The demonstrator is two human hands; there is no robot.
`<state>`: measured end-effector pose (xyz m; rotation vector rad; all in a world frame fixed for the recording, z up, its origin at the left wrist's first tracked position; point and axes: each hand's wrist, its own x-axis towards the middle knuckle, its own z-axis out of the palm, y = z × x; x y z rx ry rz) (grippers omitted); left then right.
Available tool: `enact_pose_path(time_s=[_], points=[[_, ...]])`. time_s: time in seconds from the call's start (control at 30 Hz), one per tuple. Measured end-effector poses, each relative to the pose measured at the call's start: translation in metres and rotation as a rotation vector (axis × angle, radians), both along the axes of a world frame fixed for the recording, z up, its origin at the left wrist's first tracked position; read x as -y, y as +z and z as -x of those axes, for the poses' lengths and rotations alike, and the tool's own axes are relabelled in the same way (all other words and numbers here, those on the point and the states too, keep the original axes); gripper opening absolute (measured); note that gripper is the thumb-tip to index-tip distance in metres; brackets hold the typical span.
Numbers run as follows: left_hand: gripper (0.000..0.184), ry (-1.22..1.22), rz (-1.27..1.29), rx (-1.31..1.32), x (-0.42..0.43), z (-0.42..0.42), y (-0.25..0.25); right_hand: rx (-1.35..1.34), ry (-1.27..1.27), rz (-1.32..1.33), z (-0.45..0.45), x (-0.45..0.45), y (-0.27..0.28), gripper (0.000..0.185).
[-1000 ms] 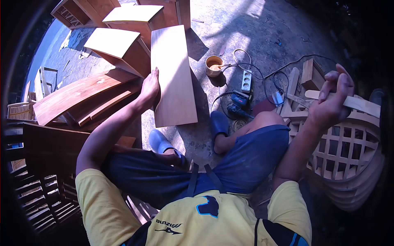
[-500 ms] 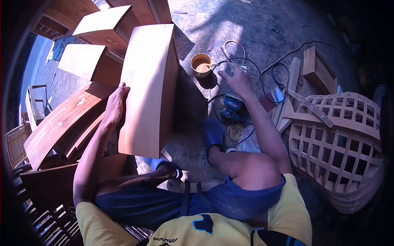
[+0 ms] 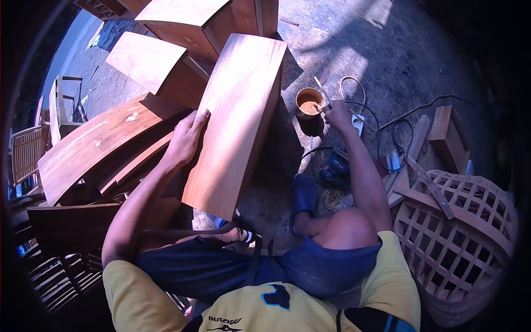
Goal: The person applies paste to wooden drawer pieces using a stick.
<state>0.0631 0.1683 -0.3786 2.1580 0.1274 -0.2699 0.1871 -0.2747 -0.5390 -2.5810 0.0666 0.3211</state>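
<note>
My left hand (image 3: 189, 133) grips the near left edge of a wooden box with a curved face, like a drawer (image 3: 238, 105), its thumb on the face. The box stands tilted before me. My right hand (image 3: 337, 115) is closed beside a can (image 3: 309, 98) of brown paste. A thin, light-coloured stick (image 3: 321, 87) juts up from that hand. Its fingertips meet the short handle (image 3: 319, 108) that rests in the can; most of the grip is hidden.
Further curved wooden pieces (image 3: 105, 133) and boxes (image 3: 145, 58) stand at the left. A power sander (image 3: 336, 166) lies near my right forearm, with cables and a white power strip (image 3: 358, 124) beyond. A wooden lattice frame (image 3: 453, 238) lies at the right.
My right hand has come back to the can's rim, and its fingers have closed in on the handle there. My left hand still grips the box. The whole view has shifted.
</note>
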Motion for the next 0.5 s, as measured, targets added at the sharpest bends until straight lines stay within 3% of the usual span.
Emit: enact_pose_path(time_s=[0.03,0.07,0.13,0.17,0.2,0.27,0.33,0.4,0.43,0.5], points=[[0.053,-0.001,-0.101,-0.014,-0.001,0.0,0.005,-0.185,-0.097,-0.245,0.0,0.007,0.005,0.038],[0.05,0.012,-0.109,0.07,0.01,0.003,0.018,-0.179,-0.128,-0.301,0.0,0.013,-0.001,0.047],[0.046,0.005,-0.149,0.157,0.021,0.01,0.034,-0.063,-0.154,-0.277,0.022,0.007,0.045,0.049],[0.047,-0.002,-0.182,0.124,0.025,0.01,0.046,0.021,-0.091,-0.13,0.023,0.019,0.038,0.051],[0.048,-0.058,-0.276,0.351,0.017,0.008,0.032,0.148,-0.139,-0.067,0.035,0.023,0.048,0.053],[0.051,-0.101,-0.389,0.497,0.021,0.01,0.05,0.155,-0.336,0.035,0.061,0.022,0.09,0.048],[0.049,-0.255,-0.449,0.816,0.048,0.009,0.083,0.337,-0.371,-0.01,0.08,0.042,0.08,0.038],[0.036,-0.495,-0.379,0.777,0.096,0.014,0.104,0.401,-0.357,-0.186,0.089,0.055,0.077,0.036],[0.027,-0.623,-0.367,0.84,0.121,0.012,0.102,0.422,-0.353,-0.186,0.093,0.053,0.104,0.036],[0.019,-0.688,-0.258,0.702,0.18,0.009,0.082,0.157,-0.341,-0.423,0.121,0.038,0.186,0.037]])
